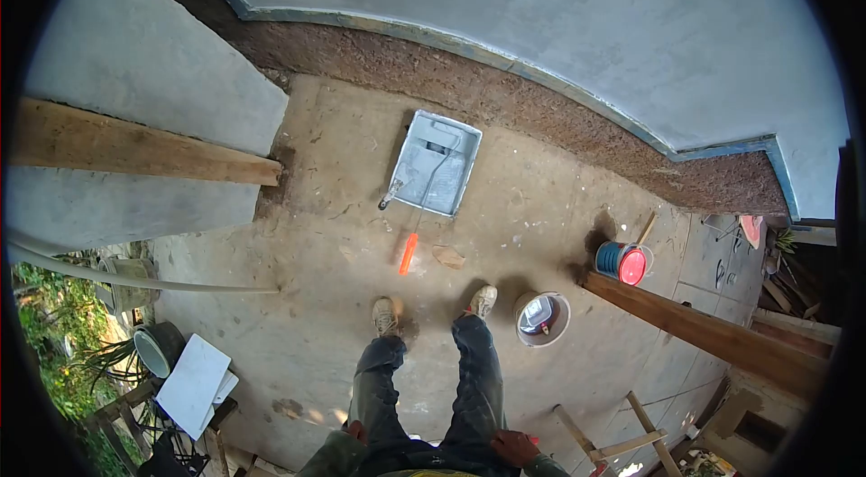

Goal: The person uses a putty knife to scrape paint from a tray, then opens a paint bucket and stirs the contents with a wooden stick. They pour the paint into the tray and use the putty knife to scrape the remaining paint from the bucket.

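Both hands are low at the bottom of the head view, near the thighs. My left hand (357,431) shows only in part beside the left thigh, its fingers mostly hidden. My right hand (515,447) rests by the right thigh, with a small bit of red beside it; its grip cannot be made out. In front of my feet a paint tray (458,172) lies on the floor. A roller with an orange handle (409,254) leans out of the tray toward me, its frame lying across the tray. A small brush (387,198) lies at the tray's near left corner.
A bucket (563,322) with items inside stands right of my right shoe. Farther right are a red-lidded container (632,267) and a wooden post (704,328). Another post (144,146) stands left. A wall (541,17) runs ahead; a wooden frame (631,446) is at lower right.
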Motion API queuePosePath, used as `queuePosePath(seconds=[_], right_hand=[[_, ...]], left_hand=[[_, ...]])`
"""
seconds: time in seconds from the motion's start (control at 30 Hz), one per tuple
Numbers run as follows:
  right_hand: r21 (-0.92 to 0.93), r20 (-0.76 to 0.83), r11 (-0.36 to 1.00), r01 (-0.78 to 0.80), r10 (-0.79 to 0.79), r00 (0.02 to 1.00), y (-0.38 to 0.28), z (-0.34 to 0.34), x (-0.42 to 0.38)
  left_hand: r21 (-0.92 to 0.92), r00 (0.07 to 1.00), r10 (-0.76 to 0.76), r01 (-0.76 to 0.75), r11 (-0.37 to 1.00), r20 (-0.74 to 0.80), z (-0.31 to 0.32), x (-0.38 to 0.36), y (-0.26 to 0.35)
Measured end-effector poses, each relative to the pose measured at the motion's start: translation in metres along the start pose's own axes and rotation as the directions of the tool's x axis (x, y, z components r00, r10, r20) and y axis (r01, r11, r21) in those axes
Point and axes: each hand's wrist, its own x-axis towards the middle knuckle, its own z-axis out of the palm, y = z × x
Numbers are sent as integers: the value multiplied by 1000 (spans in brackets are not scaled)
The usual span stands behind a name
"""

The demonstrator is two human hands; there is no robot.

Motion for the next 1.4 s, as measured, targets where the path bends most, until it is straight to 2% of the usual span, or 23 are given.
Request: queuePosePath(seconds=[0.07,0.1,0.2,0.23,0.27,0.3,0.37,0.4,0.43,0.53,0.57,0.63,0.67,0.73,0.77,0.8,0.83,0.9,0.97,1.1,1.17,1.3,1.4], right_hand=[[-100,139,995,-4,18,990,-19,-40,27],[-208,258,978,24,31,966,-28,-61,44],[-267,565,906,327,-128,815,-13,-108,136],[-219,805,975,30,163,571,-22,-126,184],[-195,810,978,71,120,574,-10,-125,231],[-197,452,894,402,-281,846,-12,-138,256],[-218,104,938,271,-253,962,-9,-132,343],[-229,-37,943,242,-257,966,-16,-135,381],[-97,-93,976,195,-204,975,-19,-132,415],[176,-194,977,123,-88,977,-24,-101,505],[306,-242,947,96,-21,970,-24,-86,530],[419,-264,903,97,20,964,-22,-56,573],[519,-287,849,100,63,956,-20,-44,592],[588,-318,798,133,76,945,-18,-21,625],[652,-341,742,158,101,935,-20,-12,639],[655,-353,736,172,97,930,-26,-8,648],[701,-367,680,213,89,926,-34,-6,651],[741,-399,615,268,83,913,-38,-3,669],[748,-366,609,265,46,929,-35,2,688],[724,-435,598,343,11,900,-33,9,696],[732,-521,508,453,-11,853,-36,11,682],[807,-479,445,388,111,871,-54,-7,618],[791,-510,445,421,98,854,-54,-14,580]], left_hand=[[33,997,30,-33,999,76,5,46,18],[45,993,47,-52,998,107,8,127,112],[81,979,145,-158,984,145,-4,121,28],[112,971,166,-187,976,173,-9,147,34],[146,961,185,-217,965,208,-7,205,85],[175,949,202,-248,953,243,-7,255,124],[270,961,255,-274,923,104,-4,330,99],[445,849,520,-433,784,-89,-9,397,86],[184,931,364,-352,918,-33,-33,457,94],[145,677,646,-642,753,-353,-100,676,15],[-153,770,442,-559,815,-460,-115,689,42],[-793,854,-142,-387,471,-501,-141,738,60],[-789,852,-140,-389,475,-504,-149,766,45],[-646,788,201,-598,475,-582,-170,828,7],[-638,785,215,-603,479,-581,-166,823,19],[-53,666,303,-458,887,-682,-153,803,44],[538,567,463,-41,842,-681,-144,794,58],[571,582,475,-22,821,-660,-148,816,41],[124,709,241,-214,969,-662,-150,844,30],[234,775,401,-327,916,-488,-155,854,31],[76,850,209,-197,978,-484,-150,846,30],[151,801,305,-265,952,-515,-128,834,33],[74,837,176,-161,984,-519,-105,815,41]])
